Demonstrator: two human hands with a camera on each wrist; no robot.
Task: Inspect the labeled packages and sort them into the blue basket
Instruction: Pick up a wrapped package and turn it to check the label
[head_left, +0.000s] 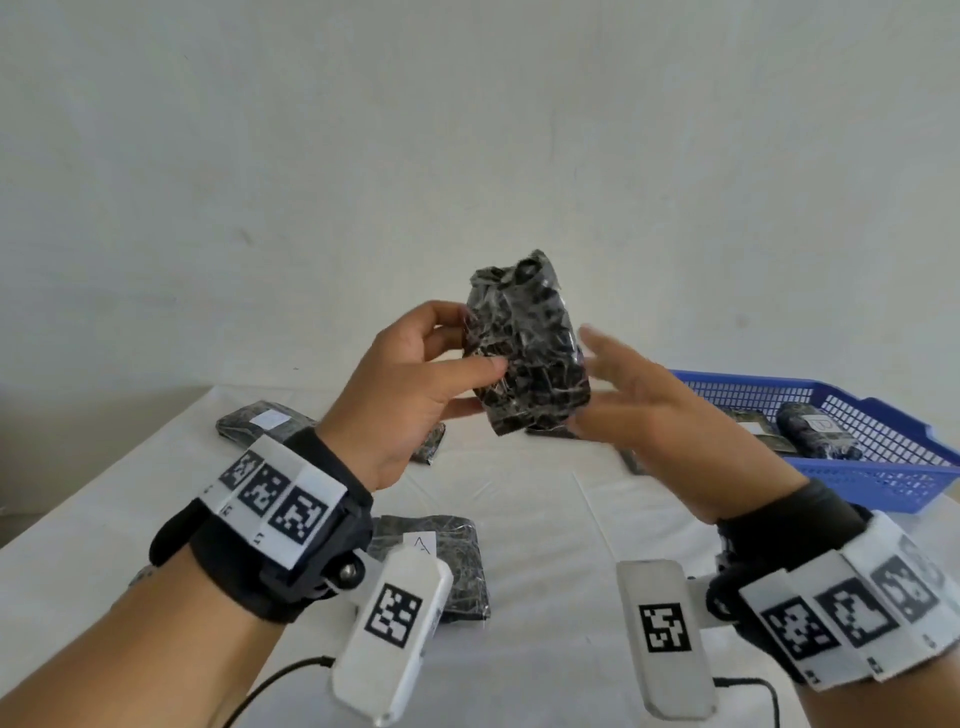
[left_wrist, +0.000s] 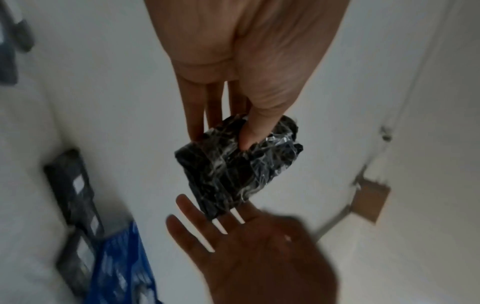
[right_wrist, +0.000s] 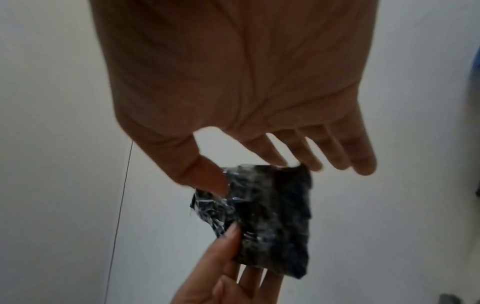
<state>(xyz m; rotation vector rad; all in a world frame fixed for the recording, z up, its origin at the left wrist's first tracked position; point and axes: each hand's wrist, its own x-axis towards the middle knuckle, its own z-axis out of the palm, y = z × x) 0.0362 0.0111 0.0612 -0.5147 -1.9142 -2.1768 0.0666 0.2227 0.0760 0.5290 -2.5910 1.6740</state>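
Note:
A black package (head_left: 525, 349) wrapped in crinkled clear film is held upright in the air above the table. No label shows on the side facing me. My left hand (head_left: 478, 343) pinches its left edge, thumb in front and fingers behind. In the left wrist view the thumb presses into the package (left_wrist: 239, 164). My right hand (head_left: 597, 379) is at the package's right side with fingers straight and spread. In the right wrist view its thumb tip touches the package (right_wrist: 272, 216). The blue basket (head_left: 883, 480) stands on the table at the right.
Two wrapped packages (head_left: 815, 431) lie in the basket, one with a white label. Several more lie on the white table: one at the far left (head_left: 260, 421), one near me marked "A" (head_left: 452, 561). A white wall is behind the table.

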